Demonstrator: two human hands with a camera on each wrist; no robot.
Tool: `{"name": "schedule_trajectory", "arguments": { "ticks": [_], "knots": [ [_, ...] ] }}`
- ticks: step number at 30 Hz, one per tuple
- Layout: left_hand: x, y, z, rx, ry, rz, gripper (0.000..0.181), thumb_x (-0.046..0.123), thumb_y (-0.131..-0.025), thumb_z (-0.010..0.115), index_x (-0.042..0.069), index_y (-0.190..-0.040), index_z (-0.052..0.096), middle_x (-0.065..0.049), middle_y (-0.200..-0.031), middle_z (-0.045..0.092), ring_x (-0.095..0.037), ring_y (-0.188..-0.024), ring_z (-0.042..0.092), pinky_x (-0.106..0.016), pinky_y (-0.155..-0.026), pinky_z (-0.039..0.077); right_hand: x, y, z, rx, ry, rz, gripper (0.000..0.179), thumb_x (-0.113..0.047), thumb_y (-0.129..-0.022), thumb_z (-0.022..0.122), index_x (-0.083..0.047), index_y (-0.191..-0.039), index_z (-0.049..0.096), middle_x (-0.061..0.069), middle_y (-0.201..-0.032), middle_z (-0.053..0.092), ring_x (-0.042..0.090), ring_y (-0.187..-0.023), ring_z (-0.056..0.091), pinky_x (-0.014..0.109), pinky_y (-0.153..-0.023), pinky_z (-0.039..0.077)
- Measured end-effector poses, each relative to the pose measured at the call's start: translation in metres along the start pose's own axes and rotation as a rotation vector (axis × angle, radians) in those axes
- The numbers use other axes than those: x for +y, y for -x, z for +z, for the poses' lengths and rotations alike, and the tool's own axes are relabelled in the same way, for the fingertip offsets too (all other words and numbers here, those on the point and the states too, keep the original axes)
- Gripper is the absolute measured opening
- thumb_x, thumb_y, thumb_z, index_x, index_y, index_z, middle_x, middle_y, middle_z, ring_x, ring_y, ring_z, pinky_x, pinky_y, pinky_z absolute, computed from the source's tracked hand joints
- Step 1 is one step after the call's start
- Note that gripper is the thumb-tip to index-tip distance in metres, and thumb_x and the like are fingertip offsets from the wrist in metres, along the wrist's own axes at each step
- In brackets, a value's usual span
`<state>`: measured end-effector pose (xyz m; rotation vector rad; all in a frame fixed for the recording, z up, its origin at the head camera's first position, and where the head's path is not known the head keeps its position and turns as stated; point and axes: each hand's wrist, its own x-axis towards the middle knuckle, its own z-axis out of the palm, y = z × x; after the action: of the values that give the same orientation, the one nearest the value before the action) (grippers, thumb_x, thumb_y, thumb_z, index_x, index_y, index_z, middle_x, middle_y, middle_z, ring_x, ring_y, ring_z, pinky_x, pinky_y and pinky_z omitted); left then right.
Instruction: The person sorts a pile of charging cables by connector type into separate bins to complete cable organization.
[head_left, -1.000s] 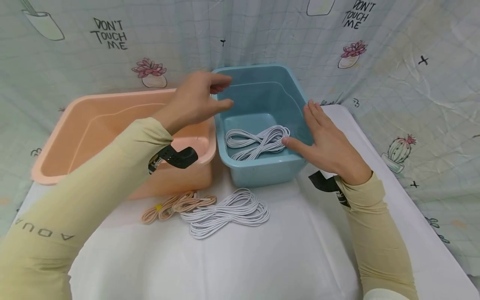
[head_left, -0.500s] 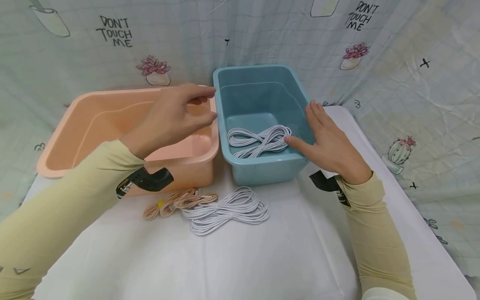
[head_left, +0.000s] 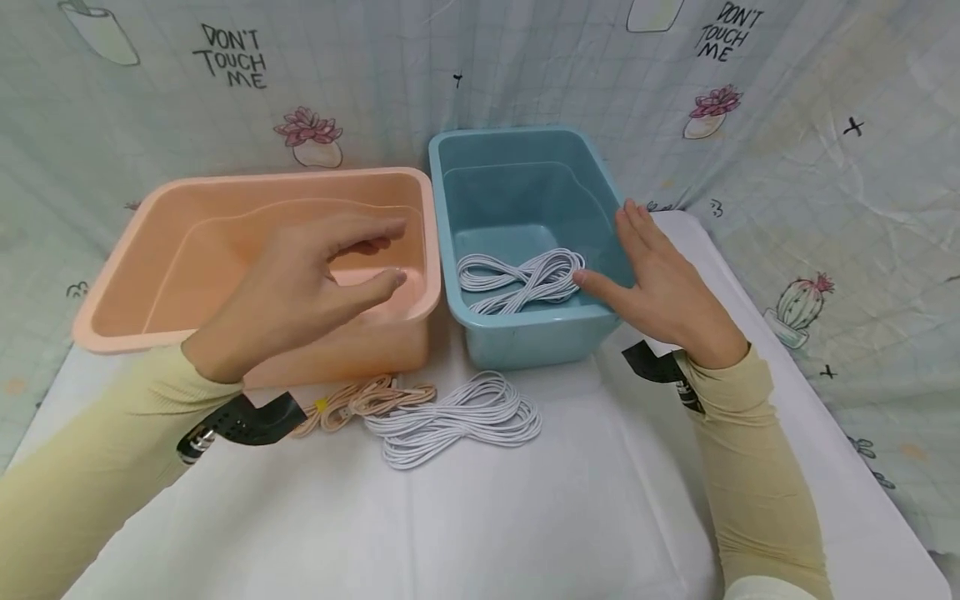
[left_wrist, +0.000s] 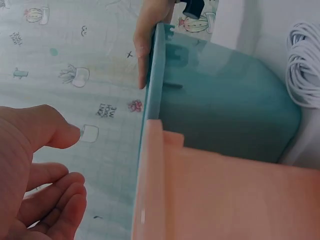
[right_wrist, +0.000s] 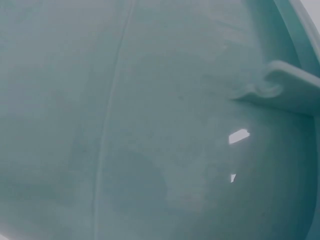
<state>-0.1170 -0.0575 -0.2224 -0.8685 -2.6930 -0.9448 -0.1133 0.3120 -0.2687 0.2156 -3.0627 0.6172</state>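
Observation:
My left hand [head_left: 296,283] hovers over the peach bin [head_left: 382,346], its thumb and loosely bent fingers apart with nothing between them. In the left wrist view the left hand [left_wrist: 40,170] likewise holds nothing. My right hand [head_left: 667,292] rests on the right rim of the blue bin [head_left: 540,343], fingers straight and thumb reaching over the inside. A white cable [head_left: 543,279], looped and tied in the middle, lies in the blue bin's bottom. Outside, a larger white cable bundle [head_left: 453,421] lies on the table beside beige cables [head_left: 375,398] with a yellow tie.
Both bins stand close together on a white-covered table [head_left: 510,525]. A printed curtain [head_left: 375,75] hangs right behind them and along the right side. The right wrist view shows only the blue bin wall [right_wrist: 165,125] up close.
My left hand has drawn back left and toward me, from the blue bin's left edge to over the peach bin. The right hand has stayed on the blue rim.

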Motion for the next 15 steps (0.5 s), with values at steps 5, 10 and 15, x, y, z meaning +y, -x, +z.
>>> {"name": "schedule_trajectory", "arguments": {
  "ticks": [5,10,15],
  "knots": [
    [-0.003,0.014,0.006,0.015,-0.018,0.041,0.047,0.029,-0.087,0.072,0.022,-0.132,0.062,0.003,-0.123,0.068,-0.010,-0.106,0.061,-0.029,-0.089,0.051,0.003,0.001,0.001,0.001,0.005,0.020,0.098,-0.069,-0.089,0.046,-0.016,-0.156,-0.001,-0.006,-0.165,-0.010,0.020,-0.156,-0.007,0.063,-0.121,0.012],
    [-0.007,0.027,0.010,0.032,-0.018,0.082,0.046,0.024,-0.085,0.074,0.020,-0.130,0.063,0.003,-0.124,0.068,-0.010,-0.107,0.063,-0.021,-0.090,0.052,0.003,0.001,0.003,-0.004,0.011,0.025,0.098,-0.070,-0.088,0.046,-0.017,-0.156,-0.001,-0.007,-0.165,-0.010,0.019,-0.156,-0.007,0.063,-0.121,0.012],
    [-0.009,0.041,0.015,0.023,0.013,0.104,0.050,0.019,-0.083,0.076,0.022,-0.131,0.062,0.004,-0.130,0.065,-0.013,-0.115,0.064,-0.026,-0.092,0.055,0.002,-0.001,0.001,0.003,0.010,0.019,0.098,-0.070,-0.088,0.047,-0.018,-0.156,0.000,-0.007,-0.165,-0.009,0.019,-0.156,-0.007,0.063,-0.121,0.012]
  ]
}}
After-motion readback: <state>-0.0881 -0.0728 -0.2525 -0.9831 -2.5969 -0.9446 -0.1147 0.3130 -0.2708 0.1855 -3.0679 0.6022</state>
